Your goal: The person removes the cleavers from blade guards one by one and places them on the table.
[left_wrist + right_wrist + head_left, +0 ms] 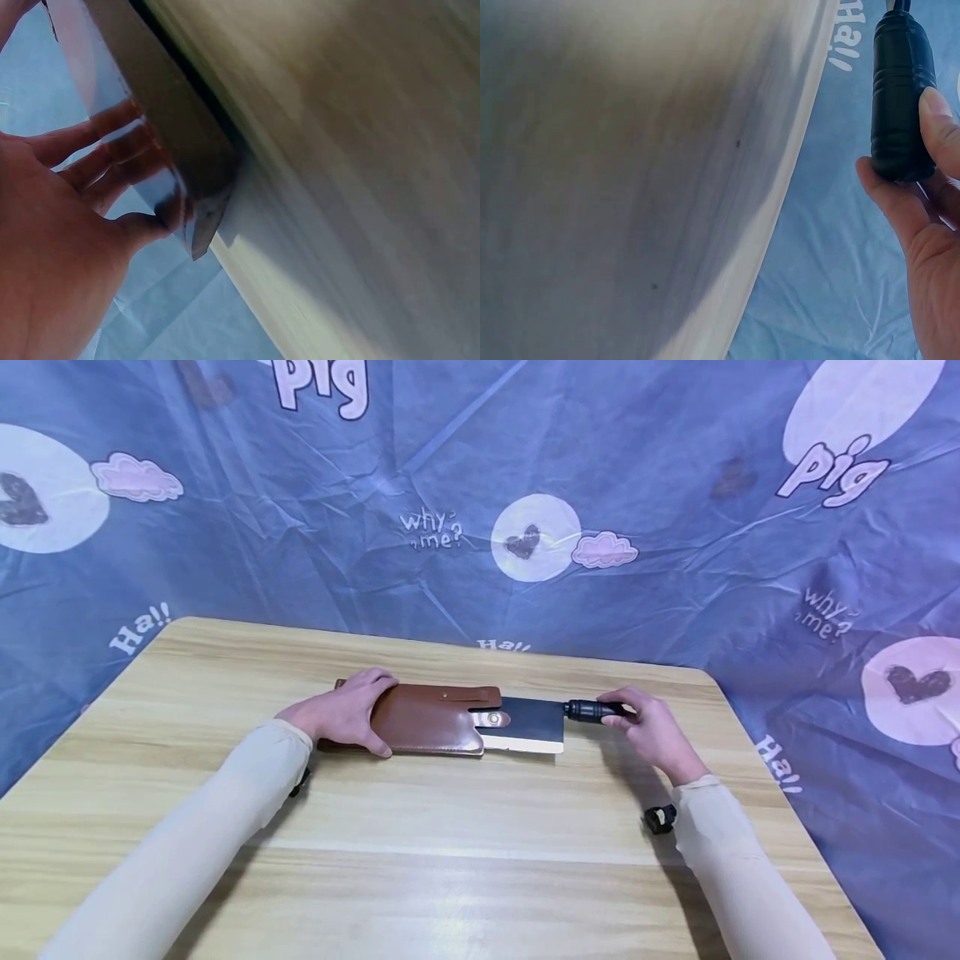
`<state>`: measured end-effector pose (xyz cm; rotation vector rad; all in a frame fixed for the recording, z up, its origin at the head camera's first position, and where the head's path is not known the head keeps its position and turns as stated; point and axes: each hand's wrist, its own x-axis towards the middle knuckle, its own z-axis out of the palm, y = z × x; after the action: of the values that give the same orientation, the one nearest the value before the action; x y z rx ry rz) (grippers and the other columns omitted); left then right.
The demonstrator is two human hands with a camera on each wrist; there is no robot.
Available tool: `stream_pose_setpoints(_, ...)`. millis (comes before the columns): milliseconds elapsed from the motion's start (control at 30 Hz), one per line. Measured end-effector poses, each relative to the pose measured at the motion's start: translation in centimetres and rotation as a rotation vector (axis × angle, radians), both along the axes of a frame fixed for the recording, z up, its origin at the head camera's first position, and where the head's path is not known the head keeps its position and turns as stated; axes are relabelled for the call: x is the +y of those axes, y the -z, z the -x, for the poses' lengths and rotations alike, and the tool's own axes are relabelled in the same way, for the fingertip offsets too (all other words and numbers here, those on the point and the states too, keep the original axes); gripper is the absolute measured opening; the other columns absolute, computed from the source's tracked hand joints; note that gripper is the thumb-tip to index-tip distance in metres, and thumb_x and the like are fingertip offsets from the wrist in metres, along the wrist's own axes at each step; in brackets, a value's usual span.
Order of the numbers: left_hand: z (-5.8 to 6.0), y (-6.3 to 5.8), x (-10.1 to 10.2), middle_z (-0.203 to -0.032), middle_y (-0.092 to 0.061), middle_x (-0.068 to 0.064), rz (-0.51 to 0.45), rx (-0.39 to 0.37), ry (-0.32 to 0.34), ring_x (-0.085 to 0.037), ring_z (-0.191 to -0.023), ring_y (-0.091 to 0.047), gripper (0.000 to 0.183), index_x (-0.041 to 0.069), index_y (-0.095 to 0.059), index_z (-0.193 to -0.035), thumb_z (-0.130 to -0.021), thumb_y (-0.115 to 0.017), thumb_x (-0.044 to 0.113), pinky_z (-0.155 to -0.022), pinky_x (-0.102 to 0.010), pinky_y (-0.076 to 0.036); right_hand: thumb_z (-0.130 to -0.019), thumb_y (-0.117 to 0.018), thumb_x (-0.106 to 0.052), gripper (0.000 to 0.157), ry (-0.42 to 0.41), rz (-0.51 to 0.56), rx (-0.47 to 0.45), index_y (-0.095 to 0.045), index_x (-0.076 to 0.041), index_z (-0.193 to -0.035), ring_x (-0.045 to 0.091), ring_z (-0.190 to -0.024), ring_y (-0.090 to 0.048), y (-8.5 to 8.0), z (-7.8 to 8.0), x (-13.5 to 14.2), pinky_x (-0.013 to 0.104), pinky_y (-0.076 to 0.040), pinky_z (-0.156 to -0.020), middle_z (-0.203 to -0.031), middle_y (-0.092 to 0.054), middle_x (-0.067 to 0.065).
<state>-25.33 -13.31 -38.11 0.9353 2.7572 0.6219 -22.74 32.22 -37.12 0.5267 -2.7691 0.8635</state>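
Observation:
A cleaver (531, 718) lies with its broad dark blade partly inside a brown leather sheath (427, 720); the rest of the blade shows, its bright edge facing the near side. The sheath's strap with a snap lies over the blade at the mouth. My left hand (347, 713) grips the closed end of the sheath, thumb at the near edge and fingers toward the far one. With the thumb and fingers of my right hand (651, 728), I pinch the end of the black ridged handle (901, 90). The blade's tip is hidden in the leather.
Both hands work above a light wood-grain table (450, 835), toward its far edge. Behind it hangs a blue printed cloth (420, 585), which also drops past the table's sides. Small black devices (660, 818) sit at the wrists.

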Motion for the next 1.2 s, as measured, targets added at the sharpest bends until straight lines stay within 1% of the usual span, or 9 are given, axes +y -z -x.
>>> stream_pose_setpoints(167, 0.06, 0.13, -0.22, -0.133, -0.030, -0.013, 0.001, 0.008, 0.001, -0.031, -0.123, -0.024, 0.106, -0.001, -0.032, -0.135, -0.052, -0.080, 0.046, -0.098, -0.047, -0.024, -0.076, -0.069, -0.005, 0.029, 0.025, 0.004, -0.001, -0.064, -0.012, -0.104, 0.017, -0.089, -0.056, -0.01, 0.02, 0.20, 0.033, -0.046, -0.074, -0.098, -0.060, 0.001)
stream_pose_setpoints(400, 0.04, 0.23, -0.12, -0.133, -0.030, -0.014, -0.012, 0.012, 0.001, -0.031, -0.124, -0.024, 0.106, -0.002, -0.032, -0.134, -0.052, -0.080, 0.045, -0.099, -0.047, -0.023, -0.078, -0.067, -0.006, 0.029, 0.020, 0.009, -0.007, -0.063, -0.012, -0.106, 0.019, -0.088, -0.056, -0.09, -0.06, 0.33, 0.033, -0.046, -0.072, -0.099, -0.060, 0.002)
stream_pose_setpoints(633, 0.07, 0.23, -0.16, -0.132, -0.031, -0.012, -0.013, 0.008, -0.008, -0.030, -0.123, -0.025, 0.105, -0.001, -0.033, -0.134, -0.052, -0.080, 0.045, -0.098, -0.046, -0.024, -0.078, -0.067, -0.005, 0.029, 0.033, 0.011, -0.003, -0.063, -0.011, -0.105, 0.018, -0.088, -0.056, -0.18, 0.00, 0.23, 0.036, -0.045, -0.075, -0.098, -0.060, 0.002)
stream_pose_setpoints(833, 0.11, 0.29, -0.20, -0.133, -0.031, -0.013, -0.010, 0.001, -0.006, -0.031, -0.123, -0.024, 0.106, 0.000, -0.032, -0.135, -0.052, -0.080, 0.046, -0.098, -0.046, -0.024, -0.078, -0.067, -0.005, 0.028, 0.035, -0.006, 0.004, -0.063, -0.010, -0.106, 0.020, -0.087, -0.056, -0.14, -0.10, 0.33, 0.037, -0.044, -0.073, -0.098, -0.060, 0.003)
stream_pose_setpoints(1000, 0.12, 0.22, -0.43, -0.134, -0.029, -0.014, -0.005, -0.014, -0.018, -0.031, -0.124, -0.023, 0.107, 0.000, -0.031, -0.136, -0.053, -0.080, 0.046, -0.098, -0.047, -0.024, -0.078, -0.067, -0.006, 0.028, 0.034, -0.010, 0.002, -0.063, -0.010, -0.106, 0.021, -0.087, -0.056, -0.11, -0.02, 0.36, 0.036, -0.044, -0.073, -0.099, -0.060, 0.004)
stream_pose_setpoints(1200, 0.21, 0.26, -0.46, -0.133, -0.030, -0.013, -0.005, 0.000, -0.012, -0.031, -0.123, -0.024, 0.107, -0.001, -0.032, -0.135, -0.052, -0.080, 0.046, -0.098, -0.047, -0.024, -0.078, -0.066, -0.004, 0.029, 0.017, 0.002, 0.014, -0.062, -0.008, -0.107, 0.022, -0.088, -0.056, -0.08, -0.03, 0.38, 0.038, -0.044, -0.075, -0.099, -0.060, 0.004)
